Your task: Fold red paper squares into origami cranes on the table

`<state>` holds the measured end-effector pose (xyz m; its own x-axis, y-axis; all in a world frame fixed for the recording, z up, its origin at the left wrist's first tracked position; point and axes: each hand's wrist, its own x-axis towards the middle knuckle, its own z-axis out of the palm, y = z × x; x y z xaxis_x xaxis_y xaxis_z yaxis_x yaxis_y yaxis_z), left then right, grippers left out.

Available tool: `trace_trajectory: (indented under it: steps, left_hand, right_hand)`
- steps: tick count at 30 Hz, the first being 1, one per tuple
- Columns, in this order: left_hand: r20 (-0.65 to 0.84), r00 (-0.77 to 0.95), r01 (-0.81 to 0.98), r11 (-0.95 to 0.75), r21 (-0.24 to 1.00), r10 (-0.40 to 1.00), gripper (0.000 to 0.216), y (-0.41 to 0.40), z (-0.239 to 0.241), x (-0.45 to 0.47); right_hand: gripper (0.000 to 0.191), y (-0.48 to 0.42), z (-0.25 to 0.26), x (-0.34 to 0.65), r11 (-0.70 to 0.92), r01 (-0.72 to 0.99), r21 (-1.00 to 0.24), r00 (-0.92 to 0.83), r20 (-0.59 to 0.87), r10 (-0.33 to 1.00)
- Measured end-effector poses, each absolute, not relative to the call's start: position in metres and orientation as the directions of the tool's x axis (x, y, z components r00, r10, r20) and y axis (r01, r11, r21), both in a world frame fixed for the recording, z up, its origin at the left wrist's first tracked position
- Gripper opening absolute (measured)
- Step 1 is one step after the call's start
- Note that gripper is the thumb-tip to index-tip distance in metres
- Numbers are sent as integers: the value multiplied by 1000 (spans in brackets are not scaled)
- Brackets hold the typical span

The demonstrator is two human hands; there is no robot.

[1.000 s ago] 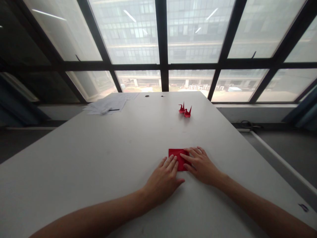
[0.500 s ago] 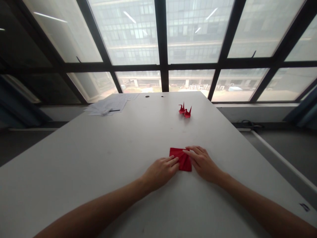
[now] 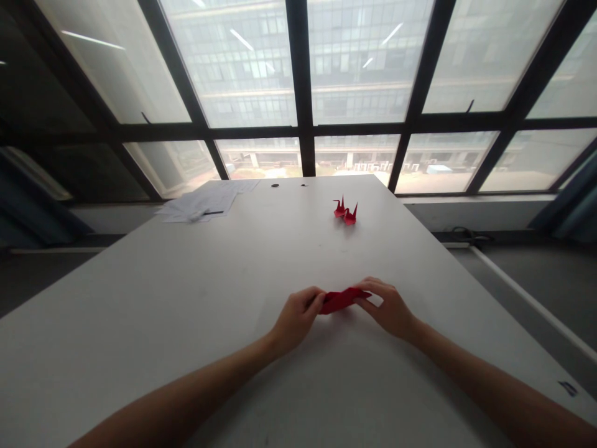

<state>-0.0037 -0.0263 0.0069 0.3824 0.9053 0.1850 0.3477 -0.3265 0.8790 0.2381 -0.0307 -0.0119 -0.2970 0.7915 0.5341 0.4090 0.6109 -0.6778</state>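
A folded piece of red origami paper (image 3: 339, 300) is held between my two hands, tilted so that it looks narrow, with a shadow beneath it on the white table. My left hand (image 3: 301, 313) pinches its left end between thumb and fingers. On the other end, my right hand (image 3: 383, 306) has its thumb below and its fingers above, closed on the paper. Farther back on the table stand two red paper cranes (image 3: 350, 216), side by side and very close together.
The white table (image 3: 224, 267) stretches away to large dark-framed windows. Loose white papers (image 3: 198, 202) lie at its far left, with a dark pen (image 3: 213, 213) on them. A small dark label (image 3: 568, 388) is near the right edge. Cables (image 3: 471, 234) lie beyond the table on the right.
The red paper lay flat on the table under my fingers; now it is lifted and tilted. Both hands have gone from pressing on it to pinching its ends.
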Motion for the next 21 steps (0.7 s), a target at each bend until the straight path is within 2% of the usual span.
trace_trajectory:
  steps: [3,5,8,11,13,15,18,21]
  left_hand:
    - [48,353,138,-103,985,934,38,-23,6,-1]
    - [60,313,84,-91,992,948,37,-20,3,-1]
    - [266,232,169,-308,936,936,33,-18,0,-5]
    - [491,272,370,-561,741,828,37,-22,2,-8]
    - [556,374,438,-670,600,742,40,-26,5,-8]
    - [546,503,463,-742,485,670,41,-30,7,-8]
    - [409,681,505,-794,339,607,47,-32,4,-6]
    - [219,778,539,-805,249,589,60,-31,-4,-6]
  right_hand:
    - [10,-32,-11,235,481,315,-818,-221,430,876]
    - [21,-32,-10,233,380,216,-900,-172,348,922]
    - [37,-29,-8,229,214,21,-977,-119,210,970]
    - [42,-24,-7,228,107,-28,-994,-26,108,994]
    - [44,-22,-8,229,78,32,-996,22,79,997]
    - [43,-22,-12,229,98,148,-984,25,103,994]
    - [40,-26,-18,227,194,370,-908,-25,199,980]
    - [40,-30,-20,225,247,597,-763,-64,262,963]
